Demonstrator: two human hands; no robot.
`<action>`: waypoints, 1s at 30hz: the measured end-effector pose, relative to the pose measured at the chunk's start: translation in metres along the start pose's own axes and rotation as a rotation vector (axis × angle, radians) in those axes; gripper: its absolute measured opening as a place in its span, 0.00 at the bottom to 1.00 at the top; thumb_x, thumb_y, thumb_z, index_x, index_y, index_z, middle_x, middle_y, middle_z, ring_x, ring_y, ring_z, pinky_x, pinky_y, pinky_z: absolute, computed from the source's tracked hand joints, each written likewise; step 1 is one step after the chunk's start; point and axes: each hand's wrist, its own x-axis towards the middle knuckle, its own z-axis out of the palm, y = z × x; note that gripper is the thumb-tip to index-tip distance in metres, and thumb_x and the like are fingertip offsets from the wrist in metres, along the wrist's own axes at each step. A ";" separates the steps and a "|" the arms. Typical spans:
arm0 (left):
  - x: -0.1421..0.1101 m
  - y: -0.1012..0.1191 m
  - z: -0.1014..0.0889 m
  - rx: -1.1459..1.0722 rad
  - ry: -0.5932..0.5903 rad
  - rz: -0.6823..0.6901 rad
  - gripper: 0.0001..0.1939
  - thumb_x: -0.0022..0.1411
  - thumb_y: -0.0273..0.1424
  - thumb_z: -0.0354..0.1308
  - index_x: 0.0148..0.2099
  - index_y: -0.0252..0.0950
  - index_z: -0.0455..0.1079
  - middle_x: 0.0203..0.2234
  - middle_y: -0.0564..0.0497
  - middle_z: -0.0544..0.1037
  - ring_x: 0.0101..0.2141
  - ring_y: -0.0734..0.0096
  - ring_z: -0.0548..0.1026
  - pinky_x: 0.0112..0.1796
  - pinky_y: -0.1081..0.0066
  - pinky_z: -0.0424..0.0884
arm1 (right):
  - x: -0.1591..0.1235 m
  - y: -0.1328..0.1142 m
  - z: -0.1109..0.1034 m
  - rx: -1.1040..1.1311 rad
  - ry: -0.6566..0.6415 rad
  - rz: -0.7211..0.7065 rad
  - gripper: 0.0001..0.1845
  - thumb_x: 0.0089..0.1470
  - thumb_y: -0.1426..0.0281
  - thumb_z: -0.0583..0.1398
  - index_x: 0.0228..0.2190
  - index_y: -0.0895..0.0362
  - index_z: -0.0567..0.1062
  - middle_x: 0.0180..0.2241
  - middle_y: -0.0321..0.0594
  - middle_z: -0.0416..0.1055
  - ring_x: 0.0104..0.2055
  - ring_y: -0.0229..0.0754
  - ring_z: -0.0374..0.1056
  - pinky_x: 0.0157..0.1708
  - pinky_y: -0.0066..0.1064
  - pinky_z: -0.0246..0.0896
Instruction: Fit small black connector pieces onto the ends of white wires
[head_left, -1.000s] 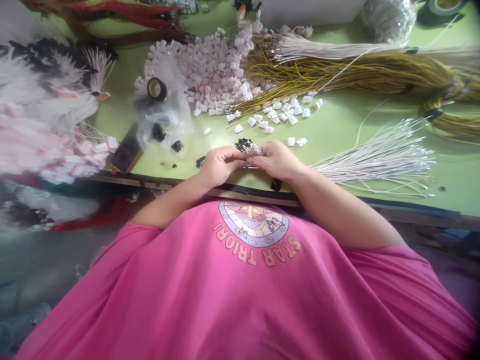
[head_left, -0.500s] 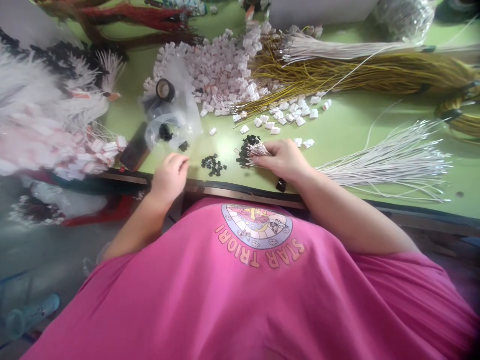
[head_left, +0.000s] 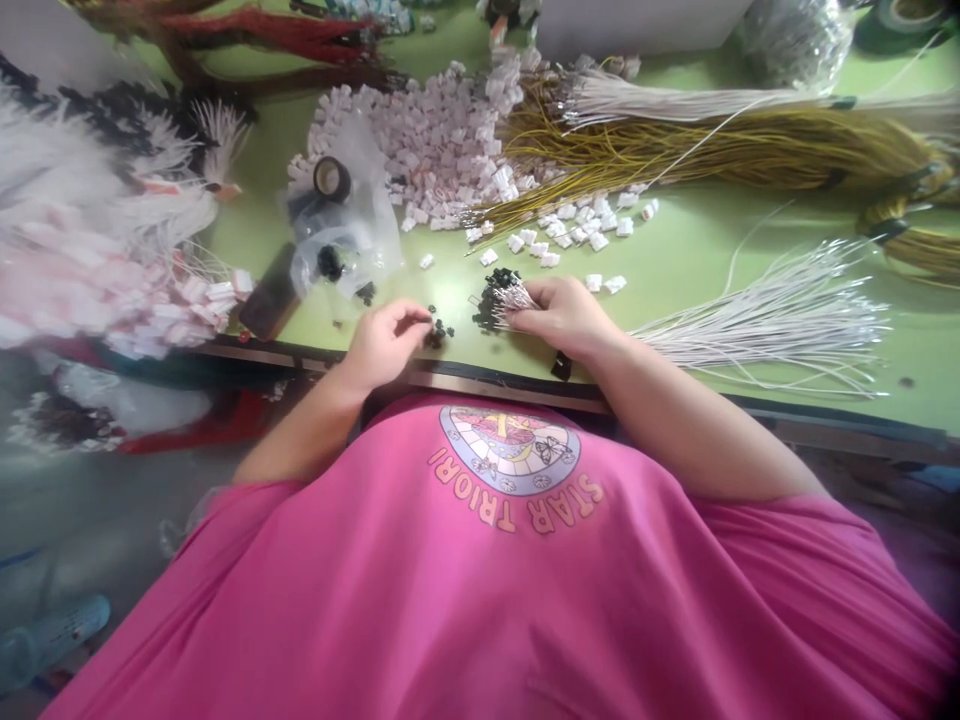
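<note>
A green bench [head_left: 690, 260] is seen from above, spread with wiring parts. Along its far side lies one long bundle of yellow wires [head_left: 720, 150], with one sheaf of white wires [head_left: 675, 100] laid on it. At the left edge, heaps of white and black wire assemblies [head_left: 90, 230] are piled, too blurred to be counted. One fan of loose white wires [head_left: 780, 315] is spread at the near right. A mound of small white connector housings [head_left: 442, 140], too many to be counted, sits far centre, with a dozen or so strays [head_left: 577, 232] scattered nearer. One clear plastic bag [head_left: 349, 225] lies left of centre, one roll of black tape [head_left: 332, 178] resting on it.

At the near edge, the right hand [head_left: 566, 318] is closed around one tuft of short white wires tipped with black connectors [head_left: 504, 297], held just above the bench. The left hand [head_left: 384, 342] is set just left of it, thumb and forefinger pinched at a small cluster of loose black connectors [head_left: 436, 332] on the bench; whether one is actually gripped cannot be told. The two hands are kept near each other but apart.
</note>
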 end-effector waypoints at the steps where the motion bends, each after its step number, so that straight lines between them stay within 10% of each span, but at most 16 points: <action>1: 0.006 0.009 0.008 -0.091 -0.051 0.004 0.08 0.57 0.34 0.58 0.38 0.35 0.71 0.22 0.54 0.73 0.23 0.75 0.71 0.30 0.72 0.70 | 0.000 0.000 0.000 0.004 -0.002 -0.003 0.09 0.43 0.66 0.59 0.22 0.60 0.72 0.21 0.33 0.61 0.26 0.34 0.55 0.27 0.30 0.48; 9: 0.048 0.026 0.048 -0.466 -0.266 0.012 0.07 0.55 0.33 0.62 0.35 0.35 0.74 0.21 0.53 0.73 0.19 0.80 0.66 0.21 0.76 0.64 | 0.000 0.003 0.002 0.082 0.013 -0.026 0.11 0.43 0.65 0.58 0.23 0.61 0.74 0.19 0.32 0.59 0.25 0.34 0.53 0.25 0.28 0.47; 30: 0.043 0.024 0.052 -0.525 -0.231 -0.043 0.15 0.52 0.41 0.64 0.35 0.34 0.74 0.22 0.51 0.75 0.17 0.81 0.64 0.18 0.76 0.60 | 0.000 0.003 0.004 0.029 0.058 -0.018 0.08 0.41 0.67 0.57 0.19 0.60 0.69 0.18 0.31 0.55 0.24 0.33 0.51 0.24 0.28 0.45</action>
